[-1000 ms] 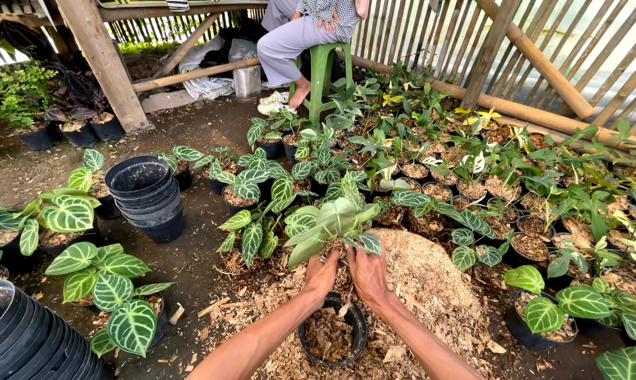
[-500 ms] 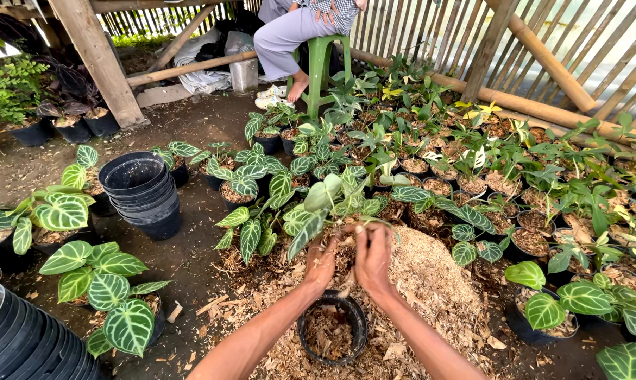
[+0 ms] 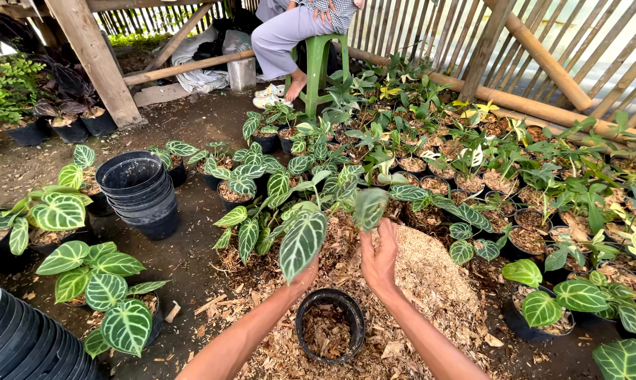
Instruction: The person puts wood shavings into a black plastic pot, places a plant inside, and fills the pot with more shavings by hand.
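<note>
Green-veined plant [image 3: 305, 236] now lifted higher between both hands, above the pot [image 3: 330, 326].

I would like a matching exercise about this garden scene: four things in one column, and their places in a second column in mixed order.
Things:
1. black pot
2. stack of empty black pots
3. green stool
4. veined plant

Places:
A. at the far end, with a person sitting on it
B. on the ground to the left, among leafy plants
C. held up between left hand and right hand
D. on the wood chips, below the hands

Pairs: 1-D, 2-B, 3-A, 4-C
</note>
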